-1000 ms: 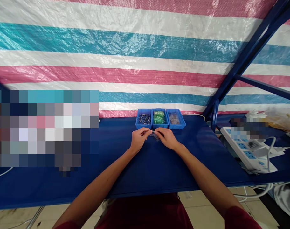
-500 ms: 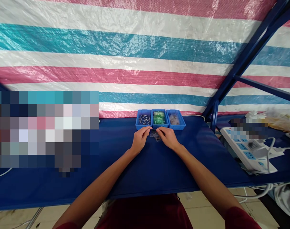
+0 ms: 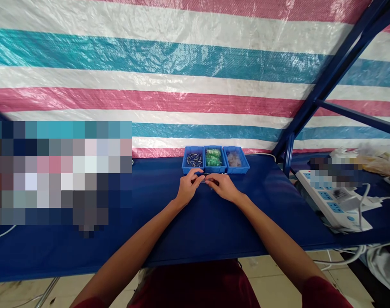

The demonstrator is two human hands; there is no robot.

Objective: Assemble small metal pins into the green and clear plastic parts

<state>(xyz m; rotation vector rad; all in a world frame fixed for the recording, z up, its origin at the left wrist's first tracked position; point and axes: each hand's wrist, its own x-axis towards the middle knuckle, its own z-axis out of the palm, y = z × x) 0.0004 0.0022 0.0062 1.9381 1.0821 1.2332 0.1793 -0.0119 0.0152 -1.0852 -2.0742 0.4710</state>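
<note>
Hands closed in since the earlier frame: fingertips now meet over the packet instead of resting on either side of it.

Left hand point(image 3: 189, 188): just in front of the left bin, fingers curled inward toward the right hand.

Right hand point(image 3: 223, 187): just in front of the middle and right bins, fingers reaching inward.

Grip: both hands together around the packet, fingers touching or nearly so. Whether they are clamped on it cannot be told at this view.

Packet point(image 3: 211, 182): small, plastic, mostly hidden by the fingers, between the hands and just in front of the middle bin.

Left bin point(image 3: 185, 164): blue plastic, holding a loose heap of small metal pins.

Middle bin point(image 3: 206, 164): blue plastic, just beside the left bin, holding green items in plastic.

Right bin point(image 3: 243, 164): blue plastic, just beside the middle bin, holding a clear bag of pale contents, too small to identify.

Tabletop point(image 3: 268, 222): dark blue, carrying the bins.

Power strip point(image 3: 329, 201): white, well to the right of the hands, with cables plugged in.

Bags point(image 3: 374, 158): beyond the power strip, crumpled.

Tarp point(image 3: 182, 55): pink, white and teal stripes, hanging behind the tabletop.

Frame point(image 3: 336, 72): blue steel, slanting up at right
</note>
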